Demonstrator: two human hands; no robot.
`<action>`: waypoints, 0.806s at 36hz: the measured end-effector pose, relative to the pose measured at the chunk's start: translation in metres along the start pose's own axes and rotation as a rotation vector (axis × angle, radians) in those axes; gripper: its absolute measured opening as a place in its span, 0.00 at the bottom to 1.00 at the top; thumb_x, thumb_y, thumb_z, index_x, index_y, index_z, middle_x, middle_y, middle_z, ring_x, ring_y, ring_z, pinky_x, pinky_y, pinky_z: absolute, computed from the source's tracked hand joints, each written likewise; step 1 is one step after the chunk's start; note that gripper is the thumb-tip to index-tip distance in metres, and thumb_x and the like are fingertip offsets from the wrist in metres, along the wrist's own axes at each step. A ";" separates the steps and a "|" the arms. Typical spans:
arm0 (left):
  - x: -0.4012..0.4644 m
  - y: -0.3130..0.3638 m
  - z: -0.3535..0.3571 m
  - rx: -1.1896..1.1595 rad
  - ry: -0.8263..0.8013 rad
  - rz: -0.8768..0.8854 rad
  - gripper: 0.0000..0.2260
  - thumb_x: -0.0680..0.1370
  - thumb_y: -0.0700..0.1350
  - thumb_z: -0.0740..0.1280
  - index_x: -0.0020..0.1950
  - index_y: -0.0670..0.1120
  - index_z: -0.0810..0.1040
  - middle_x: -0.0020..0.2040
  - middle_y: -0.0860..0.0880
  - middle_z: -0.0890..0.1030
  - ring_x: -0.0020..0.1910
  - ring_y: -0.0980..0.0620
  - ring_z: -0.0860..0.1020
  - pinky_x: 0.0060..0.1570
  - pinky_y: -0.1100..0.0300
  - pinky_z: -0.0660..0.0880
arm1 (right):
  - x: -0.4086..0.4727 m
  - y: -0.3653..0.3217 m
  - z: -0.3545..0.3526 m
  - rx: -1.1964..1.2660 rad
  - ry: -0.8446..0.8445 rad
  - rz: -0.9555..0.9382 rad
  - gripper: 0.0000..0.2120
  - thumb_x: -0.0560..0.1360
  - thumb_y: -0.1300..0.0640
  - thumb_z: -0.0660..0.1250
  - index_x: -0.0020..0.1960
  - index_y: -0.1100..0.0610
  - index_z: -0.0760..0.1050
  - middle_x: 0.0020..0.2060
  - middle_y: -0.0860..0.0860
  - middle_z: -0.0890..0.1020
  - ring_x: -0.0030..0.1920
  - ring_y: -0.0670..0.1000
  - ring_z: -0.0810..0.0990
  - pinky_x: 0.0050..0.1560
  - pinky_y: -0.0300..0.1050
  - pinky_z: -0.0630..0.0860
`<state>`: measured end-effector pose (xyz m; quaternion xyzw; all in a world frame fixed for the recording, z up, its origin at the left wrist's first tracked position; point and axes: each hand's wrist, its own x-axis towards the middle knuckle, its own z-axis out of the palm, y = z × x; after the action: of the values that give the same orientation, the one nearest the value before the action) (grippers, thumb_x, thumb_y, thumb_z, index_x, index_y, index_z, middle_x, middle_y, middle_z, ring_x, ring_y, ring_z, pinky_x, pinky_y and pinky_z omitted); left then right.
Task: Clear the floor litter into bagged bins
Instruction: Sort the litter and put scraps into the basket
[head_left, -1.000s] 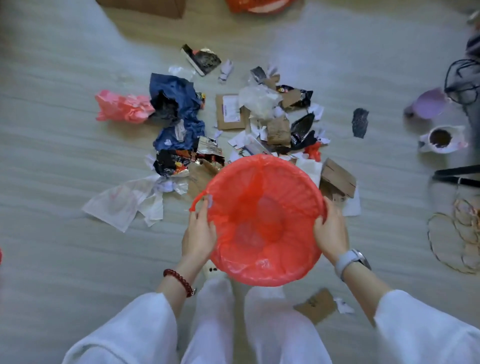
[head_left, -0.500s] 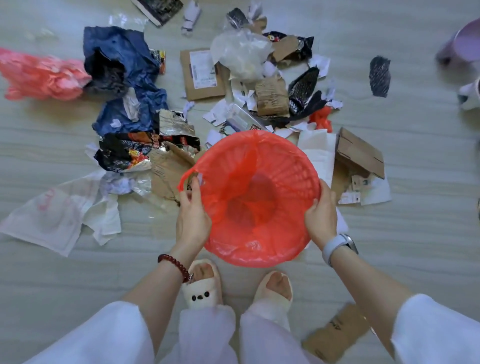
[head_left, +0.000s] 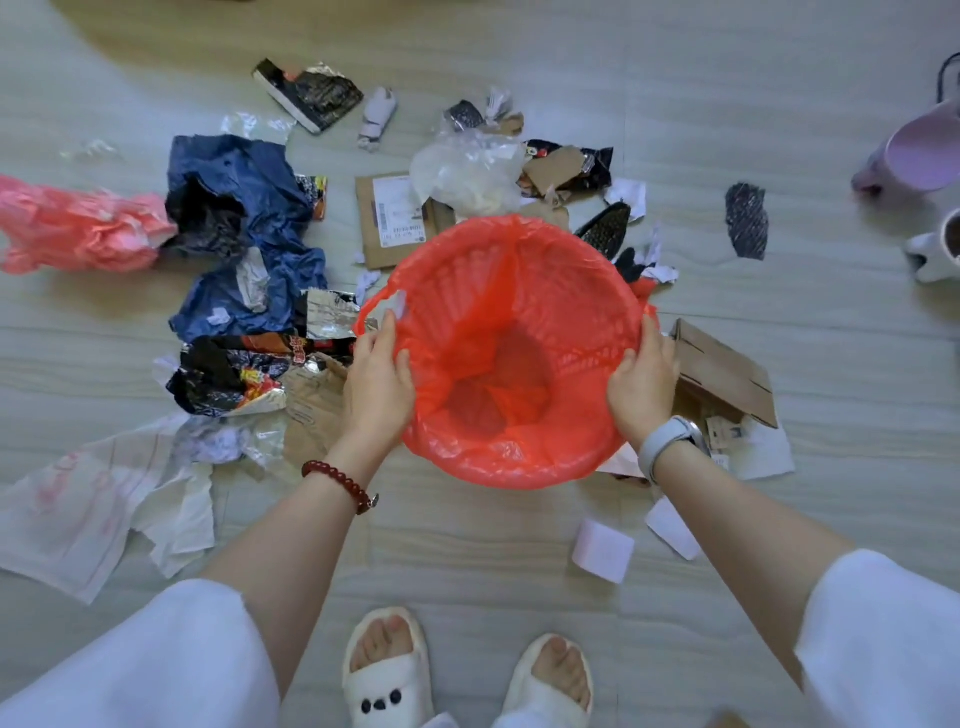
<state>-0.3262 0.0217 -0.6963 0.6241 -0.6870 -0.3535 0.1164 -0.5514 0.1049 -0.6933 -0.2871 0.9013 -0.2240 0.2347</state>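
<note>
The left hand (head_left: 376, 382) curls its fingers (head_left: 387, 332) over the near-left rim of the bin (head_left: 519, 291), pinching the red bag (head_left: 498, 395) that lines it; a bag handle loop sticks out just beyond those fingers. The right hand (head_left: 641, 387) grips the right rim likewise, thumb inside against the liner, fingers round the outside. Both wrists are bent slightly inward, forearms reaching forward and down from white sleeves; a red bead bracelet (head_left: 340, 480) is on the left wrist, a watch (head_left: 667, 447) on the right.

The bin is held between the hands with its mouth facing up toward the camera, its axis close to vertical, over the middle of the litter. Whether its base touches the floor cannot be told.

The floor (head_left: 779, 519) is pale wood-grain planks. Litter is spread around the bin: a blue bag (head_left: 249, 208) and pink bag (head_left: 72, 228) to the left, a cardboard box (head_left: 722, 369) just right, a labelled envelope (head_left: 389, 218) behind, white paper (head_left: 78, 514) near left. Slippered feet (head_left: 387, 670) stand below.
</note>
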 end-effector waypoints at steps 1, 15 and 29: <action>-0.002 0.001 -0.002 -0.005 -0.008 0.003 0.23 0.81 0.43 0.55 0.76 0.50 0.54 0.65 0.43 0.68 0.59 0.46 0.70 0.54 0.57 0.66 | 0.000 -0.001 -0.002 -0.082 -0.006 0.004 0.26 0.79 0.63 0.53 0.75 0.54 0.53 0.71 0.57 0.62 0.70 0.59 0.60 0.67 0.56 0.60; -0.126 -0.051 -0.069 0.011 0.025 -0.237 0.16 0.78 0.39 0.59 0.66 0.43 0.69 0.63 0.42 0.69 0.61 0.45 0.70 0.57 0.59 0.65 | -0.131 -0.048 0.003 0.087 -0.189 -0.727 0.22 0.70 0.66 0.53 0.62 0.63 0.72 0.56 0.59 0.75 0.58 0.54 0.72 0.60 0.46 0.70; -0.120 -0.243 0.008 0.511 -0.343 -0.075 0.40 0.73 0.60 0.66 0.76 0.51 0.48 0.77 0.47 0.47 0.75 0.46 0.47 0.70 0.47 0.56 | -0.145 0.016 0.198 -0.603 -0.721 -0.889 0.22 0.77 0.61 0.55 0.71 0.58 0.61 0.65 0.57 0.68 0.65 0.59 0.66 0.57 0.51 0.70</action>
<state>-0.1191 0.1447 -0.8219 0.5892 -0.7399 -0.2736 -0.1747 -0.3431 0.1536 -0.8154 -0.7434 0.5845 0.0736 0.3167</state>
